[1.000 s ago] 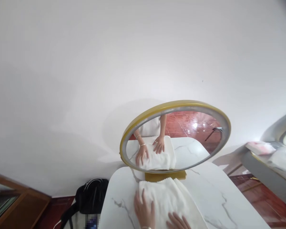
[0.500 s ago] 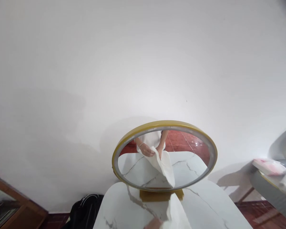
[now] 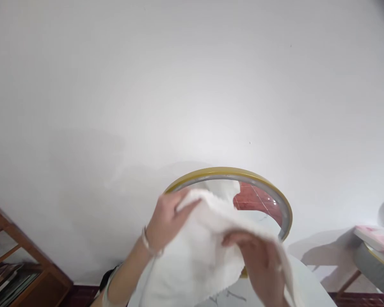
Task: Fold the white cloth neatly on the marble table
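A white cloth is held up in front of the round gold-framed mirror, covering much of its glass. My left hand, with a bracelet at the wrist, pinches the cloth's upper left edge. On the right, my right hand grips the cloth, which drapes over the back of it; its fingers curl inward and are slightly blurred. Behind the cloth, the mirror stands on a white marble-patterned table, its base mostly hidden.
A wooden shelf with books or papers is at the lower left, beside a dark object partly behind my left arm. At the right, a pink and white packet lies on a grey table. A white wall rises behind.
Both hands and the cloth have risen from the bottom edge to in front of the mirror. The cloth is more spread out, and the view has shifted slightly.
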`<action>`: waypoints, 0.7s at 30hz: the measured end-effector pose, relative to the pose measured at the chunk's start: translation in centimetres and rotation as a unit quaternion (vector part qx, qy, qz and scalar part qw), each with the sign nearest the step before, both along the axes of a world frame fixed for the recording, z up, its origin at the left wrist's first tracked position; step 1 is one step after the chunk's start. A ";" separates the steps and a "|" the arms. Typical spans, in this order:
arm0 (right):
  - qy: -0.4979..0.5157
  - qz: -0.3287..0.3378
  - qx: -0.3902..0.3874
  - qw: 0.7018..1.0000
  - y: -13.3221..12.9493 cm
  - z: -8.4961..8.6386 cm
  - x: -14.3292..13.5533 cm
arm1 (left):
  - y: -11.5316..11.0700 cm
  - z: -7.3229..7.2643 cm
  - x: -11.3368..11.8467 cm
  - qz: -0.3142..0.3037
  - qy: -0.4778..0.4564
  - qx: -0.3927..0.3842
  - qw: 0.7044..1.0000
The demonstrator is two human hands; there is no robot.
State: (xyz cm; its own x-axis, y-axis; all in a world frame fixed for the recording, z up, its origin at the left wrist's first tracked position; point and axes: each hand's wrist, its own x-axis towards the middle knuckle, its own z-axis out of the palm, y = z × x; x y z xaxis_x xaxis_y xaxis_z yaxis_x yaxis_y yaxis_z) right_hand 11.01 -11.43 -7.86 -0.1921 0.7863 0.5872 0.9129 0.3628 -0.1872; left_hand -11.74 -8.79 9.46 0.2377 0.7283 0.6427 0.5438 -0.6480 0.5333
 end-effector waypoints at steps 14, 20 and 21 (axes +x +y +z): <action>0.175 -0.064 0.234 0.954 9.1 3.7 -3.5 | 10.6 -1.7 2.5 0.221 0.063 0.370 0.900; 0.180 -0.095 0.240 0.949 10.1 3.2 -3.1 | 9.8 -1.9 2.2 0.177 0.114 0.302 0.930; 0.180 -0.096 0.242 0.949 10.1 3.2 -3.1 | 9.6 -1.9 2.2 0.157 0.126 0.273 0.941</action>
